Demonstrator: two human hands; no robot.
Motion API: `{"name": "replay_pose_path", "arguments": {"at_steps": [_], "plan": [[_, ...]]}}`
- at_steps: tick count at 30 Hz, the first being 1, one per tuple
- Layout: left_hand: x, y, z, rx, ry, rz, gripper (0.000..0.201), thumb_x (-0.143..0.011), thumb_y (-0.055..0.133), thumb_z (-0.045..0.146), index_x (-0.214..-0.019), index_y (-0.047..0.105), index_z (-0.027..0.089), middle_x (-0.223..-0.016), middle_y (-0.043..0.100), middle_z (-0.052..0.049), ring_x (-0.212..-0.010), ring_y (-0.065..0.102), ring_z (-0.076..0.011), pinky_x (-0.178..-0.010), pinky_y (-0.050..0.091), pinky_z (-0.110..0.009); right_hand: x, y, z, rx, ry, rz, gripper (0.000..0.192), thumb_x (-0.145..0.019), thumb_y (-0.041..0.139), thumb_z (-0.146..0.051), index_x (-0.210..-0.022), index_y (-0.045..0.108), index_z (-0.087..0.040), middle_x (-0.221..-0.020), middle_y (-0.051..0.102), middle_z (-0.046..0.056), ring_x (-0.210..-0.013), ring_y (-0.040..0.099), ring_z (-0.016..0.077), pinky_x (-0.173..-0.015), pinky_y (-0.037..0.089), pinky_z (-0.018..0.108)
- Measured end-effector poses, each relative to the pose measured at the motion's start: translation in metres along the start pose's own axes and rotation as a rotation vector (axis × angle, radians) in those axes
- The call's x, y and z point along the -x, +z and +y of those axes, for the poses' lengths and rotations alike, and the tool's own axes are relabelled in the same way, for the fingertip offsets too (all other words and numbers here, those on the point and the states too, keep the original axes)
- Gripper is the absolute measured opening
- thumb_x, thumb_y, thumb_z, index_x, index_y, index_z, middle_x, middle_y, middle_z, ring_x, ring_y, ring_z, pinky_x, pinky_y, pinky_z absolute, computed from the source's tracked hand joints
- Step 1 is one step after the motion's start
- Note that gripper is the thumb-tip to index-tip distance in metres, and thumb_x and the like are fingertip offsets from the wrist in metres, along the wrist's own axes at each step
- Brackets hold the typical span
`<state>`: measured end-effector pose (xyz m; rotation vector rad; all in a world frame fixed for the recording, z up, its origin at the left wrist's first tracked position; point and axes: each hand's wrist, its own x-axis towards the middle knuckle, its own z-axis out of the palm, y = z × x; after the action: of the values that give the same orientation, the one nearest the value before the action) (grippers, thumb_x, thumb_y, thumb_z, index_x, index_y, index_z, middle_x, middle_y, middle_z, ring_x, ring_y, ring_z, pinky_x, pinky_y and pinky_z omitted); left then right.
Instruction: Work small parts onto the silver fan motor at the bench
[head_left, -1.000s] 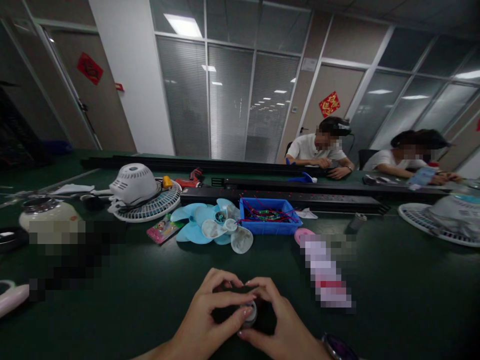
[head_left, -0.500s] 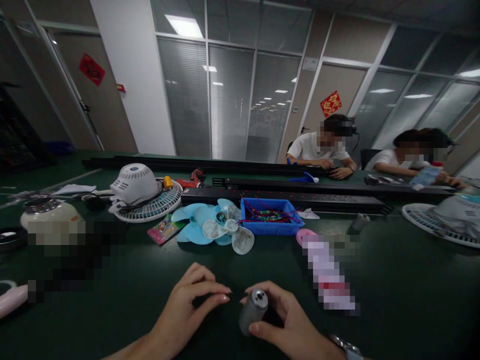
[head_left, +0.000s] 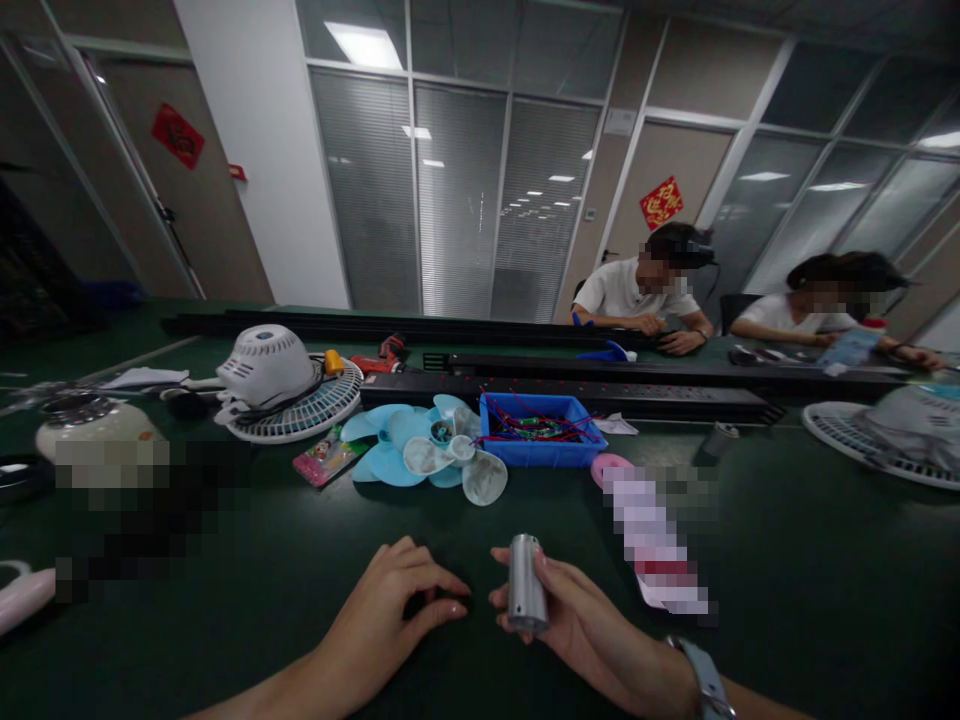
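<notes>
A silvery metal cylinder (head_left: 528,585), which looks like a small motor housing, is in my right hand (head_left: 585,620). The thumb presses on its near side and the fingers reach behind it. It stands nearly upright above the dark green table (head_left: 300,560), with small holes near both ends. My left hand (head_left: 397,605) is beside it on the left, fingers curved and apart, with nothing in them. A gap separates the left fingertips from the cylinder.
Beyond my hands lie light-blue fan blades (head_left: 409,445) and a blue bin (head_left: 544,455) of wired parts. White fan housings (head_left: 270,365) sit left and right. Another metal cylinder (head_left: 721,442) stands right of the bin. Two people (head_left: 637,290) work across the table.
My right hand has turned the cylinder, so its side now faces me instead of its top end. The left hand has stayed nearly in place, its thumb and forefinger slightly further apart.
</notes>
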<state>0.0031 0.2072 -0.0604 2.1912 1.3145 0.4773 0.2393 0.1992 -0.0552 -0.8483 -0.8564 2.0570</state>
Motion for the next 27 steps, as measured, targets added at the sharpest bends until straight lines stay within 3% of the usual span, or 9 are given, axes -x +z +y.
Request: {"name": "replay_pose_path", "arguments": {"at_steps": [5, 8, 10, 14, 20, 27], "plan": [[0.0028, 0.0041, -0.0033, 0.043, 0.024, 0.057, 0.028, -0.099, 0.04, 0.04, -0.11, 0.066, 0.034, -0.101, 0.068, 0.0, -0.095, 0.055, -0.0208, -0.087, 0.037, -0.037, -0.0041, -0.0023, -0.0025, -0.062, 0.083, 0.008, 0.05, -0.094, 0.047, -0.051, -0.123, 0.057, -0.011, -0.097, 0.073, 0.013, -0.068, 0.07, 0.0141, -0.062, 0.045, 0.022], [0.0049, 0.0051, -0.0052, 0.062, -0.01, 0.095, 0.03, -0.1, 0.035, 0.036, -0.116, 0.06, 0.031, -0.106, 0.066, -0.001, -0.096, 0.055, -0.0209, -0.089, 0.038, -0.038, -0.0076, -0.0052, -0.0034, -0.135, 0.142, 0.042, 0.053, -0.099, 0.032, -0.05, -0.125, 0.053, -0.009, -0.081, 0.074, 0.011, -0.057, 0.067, 0.013, -0.06, 0.047, 0.023], [0.0057, 0.004, -0.0055, 0.06, -0.041, 0.091, 0.031, -0.1, 0.03, 0.033, -0.108, 0.059, 0.026, -0.097, 0.065, -0.002, -0.09, 0.055, -0.0205, -0.085, 0.039, -0.037, -0.009, -0.0069, -0.0029, -0.159, 0.148, 0.063, 0.055, -0.1, 0.028, -0.051, -0.125, 0.051, -0.007, -0.071, 0.072, 0.009, -0.054, 0.066, 0.0137, -0.057, 0.047, 0.023], [0.0067, -0.0008, -0.0023, 0.039, -0.035, 0.059, 0.032, -0.098, 0.026, 0.027, -0.09, 0.057, 0.022, -0.082, 0.062, -0.001, -0.081, 0.054, -0.0191, -0.079, 0.04, -0.034, -0.0092, -0.0072, -0.0016, -0.167, 0.139, 0.072, 0.056, -0.099, 0.029, -0.052, -0.124, 0.05, -0.006, -0.066, 0.071, 0.008, -0.053, 0.066, 0.014, -0.055, 0.046, 0.022], [0.0082, -0.0032, 0.0014, -0.001, -0.007, 0.05, 0.033, -0.096, 0.027, 0.026, -0.076, 0.053, 0.02, -0.08, 0.061, -0.002, -0.081, 0.053, -0.0195, -0.082, 0.04, -0.035, -0.009, -0.004, -0.0025, -0.15, 0.121, 0.057, 0.049, -0.099, 0.033, -0.051, -0.119, 0.051, -0.01, -0.076, 0.073, 0.011, -0.06, 0.068, 0.0145, -0.064, 0.048, 0.024], [0.0048, -0.0019, 0.001, -0.013, 0.009, 0.033, 0.033, -0.094, 0.029, 0.025, -0.067, 0.049, 0.019, -0.074, 0.06, -0.001, -0.08, 0.052, -0.0194, -0.09, 0.037, -0.039, -0.0072, -0.0032, -0.0027, -0.127, 0.109, 0.047, 0.046, -0.096, 0.044, -0.046, -0.127, 0.043, -0.011, -0.086, 0.074, 0.012, -0.066, 0.069, 0.0141, -0.071, 0.047, 0.025]]}}
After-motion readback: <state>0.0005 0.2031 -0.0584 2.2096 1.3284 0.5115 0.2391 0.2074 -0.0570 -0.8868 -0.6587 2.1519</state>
